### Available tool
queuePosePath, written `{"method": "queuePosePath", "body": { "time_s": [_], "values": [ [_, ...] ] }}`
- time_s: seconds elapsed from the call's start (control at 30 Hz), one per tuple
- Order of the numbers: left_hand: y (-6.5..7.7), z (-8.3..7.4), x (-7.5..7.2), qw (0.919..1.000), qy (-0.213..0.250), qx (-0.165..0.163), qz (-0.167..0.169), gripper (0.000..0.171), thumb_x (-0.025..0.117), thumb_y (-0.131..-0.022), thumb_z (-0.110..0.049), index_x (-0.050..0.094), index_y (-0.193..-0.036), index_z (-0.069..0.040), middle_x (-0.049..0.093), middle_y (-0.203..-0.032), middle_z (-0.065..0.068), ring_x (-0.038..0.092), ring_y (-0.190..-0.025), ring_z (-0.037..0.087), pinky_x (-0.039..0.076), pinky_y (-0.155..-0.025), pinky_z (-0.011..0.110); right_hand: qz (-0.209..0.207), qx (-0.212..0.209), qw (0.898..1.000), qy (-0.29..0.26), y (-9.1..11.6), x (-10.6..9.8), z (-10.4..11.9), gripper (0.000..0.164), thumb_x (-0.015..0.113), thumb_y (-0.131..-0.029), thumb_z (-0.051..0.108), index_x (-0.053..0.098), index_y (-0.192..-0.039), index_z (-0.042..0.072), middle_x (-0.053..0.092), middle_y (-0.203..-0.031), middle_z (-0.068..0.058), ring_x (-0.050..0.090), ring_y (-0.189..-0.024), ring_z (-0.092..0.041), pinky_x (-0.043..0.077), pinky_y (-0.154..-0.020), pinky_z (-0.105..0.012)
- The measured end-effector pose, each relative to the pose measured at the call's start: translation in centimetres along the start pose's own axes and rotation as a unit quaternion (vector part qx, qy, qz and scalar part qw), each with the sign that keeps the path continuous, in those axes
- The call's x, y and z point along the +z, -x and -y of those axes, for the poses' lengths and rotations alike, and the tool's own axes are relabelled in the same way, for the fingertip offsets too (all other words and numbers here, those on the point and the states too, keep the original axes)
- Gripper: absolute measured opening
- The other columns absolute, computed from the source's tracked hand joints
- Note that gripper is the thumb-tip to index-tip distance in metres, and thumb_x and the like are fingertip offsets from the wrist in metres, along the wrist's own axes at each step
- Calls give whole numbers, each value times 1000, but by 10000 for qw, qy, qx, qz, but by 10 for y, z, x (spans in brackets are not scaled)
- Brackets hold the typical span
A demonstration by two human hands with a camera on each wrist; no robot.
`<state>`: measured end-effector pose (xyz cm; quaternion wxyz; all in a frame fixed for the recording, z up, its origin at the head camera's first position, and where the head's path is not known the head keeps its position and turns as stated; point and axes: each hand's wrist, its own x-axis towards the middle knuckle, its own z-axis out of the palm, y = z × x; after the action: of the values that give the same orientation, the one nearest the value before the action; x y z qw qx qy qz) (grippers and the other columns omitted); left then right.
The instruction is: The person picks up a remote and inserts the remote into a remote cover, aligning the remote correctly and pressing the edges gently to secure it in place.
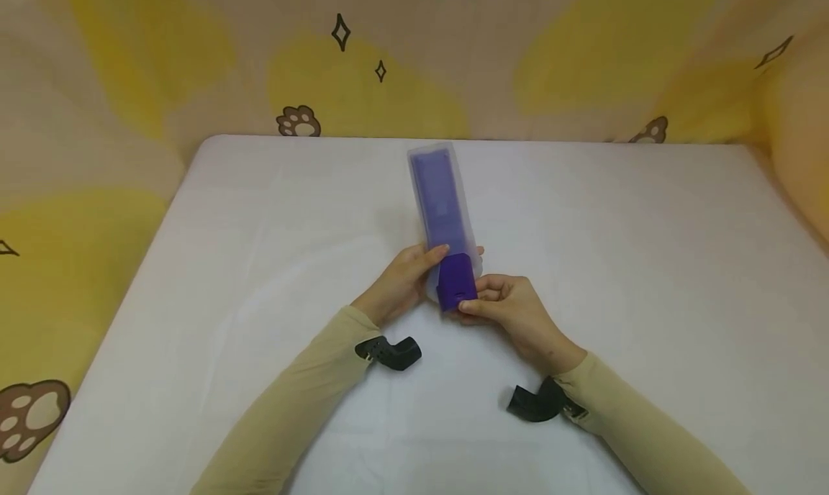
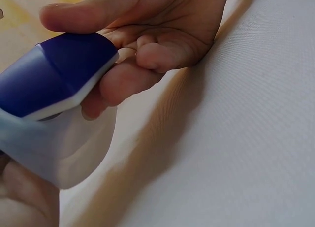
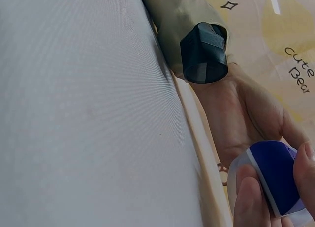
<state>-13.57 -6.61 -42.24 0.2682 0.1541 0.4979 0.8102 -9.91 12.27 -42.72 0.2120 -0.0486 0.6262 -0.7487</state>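
Note:
A long, flat case of clear plastic with a purple inside is held up over the table in the head view, tilted slightly left at its far end. My left hand holds it near its close end, thumb on top and fingers underneath. At that close end is a dark purple block. My right hand pinches the block's lower corner between thumb and fingers. In the left wrist view the block has a white edge, with a clear plastic flap beneath. The right wrist view shows the block between both hands.
A white-covered table lies under both hands. Behind it hangs a yellow and beige cloth with paw prints. Black wrist cameras sit on the left sleeve and the right sleeve.

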Motion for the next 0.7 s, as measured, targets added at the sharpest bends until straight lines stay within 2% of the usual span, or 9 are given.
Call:
{"method": "queuePosePath", "body": {
  "time_s": [0.17,0.7],
  "values": [
    [2,-1,1,10000,-57,-15,-20,47,35,-102,-17,29,-141,10,39,-141,27,37,-133,29,25,-111,34,-17,15,10000,17,1,1,-1,20,66,-80,-11,56,-97,-15,71,-82,-11,70,-81,-23,56,-74,-36],
    [1,1,1,10000,-53,20,-16,49,40,-102,-18,31,-139,12,40,-140,27,39,-131,31,30,-110,35,32,-55,10000,-28,2,0,-1,22,66,-81,-11,55,-99,-15,71,-85,-11,70,-82,-25,56,-75,-37]
  ]
}}
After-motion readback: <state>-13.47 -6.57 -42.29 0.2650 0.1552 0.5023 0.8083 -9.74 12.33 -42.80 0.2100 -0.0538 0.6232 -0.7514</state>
